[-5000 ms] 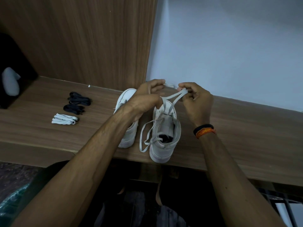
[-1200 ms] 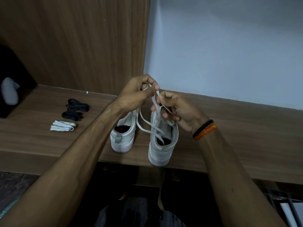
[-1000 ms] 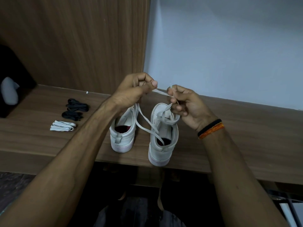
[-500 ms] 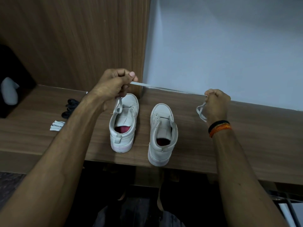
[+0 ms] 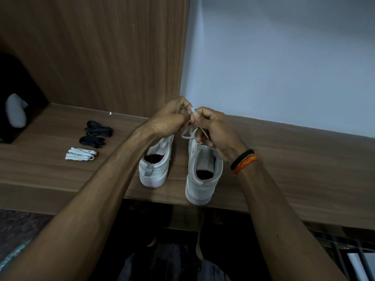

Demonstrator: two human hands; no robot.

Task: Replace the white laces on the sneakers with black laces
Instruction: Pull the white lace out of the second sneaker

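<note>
Two white sneakers stand side by side on the wooden shelf (image 5: 294,159), heels toward me: the left sneaker (image 5: 155,167) and the right sneaker (image 5: 203,175), both without laces. Above their toes my left hand (image 5: 172,120) and my right hand (image 5: 211,126) meet, each pinching the loose white lace (image 5: 188,131), whose loops hang between them. Two bundles of black laces (image 5: 95,133) lie to the left, with a folded white lace bundle (image 5: 81,155) just in front of them.
A wooden panel rises behind the left half of the shelf and a pale wall behind the right. A dark object with a grey shape (image 5: 16,112) sits at the far left. The shelf's front edge (image 5: 60,191) runs close to the sneaker heels.
Half a second ago my hands were spread wide with the white lace stretched between them; now they have come together above the sneaker toes, gathering the lace into loops.
</note>
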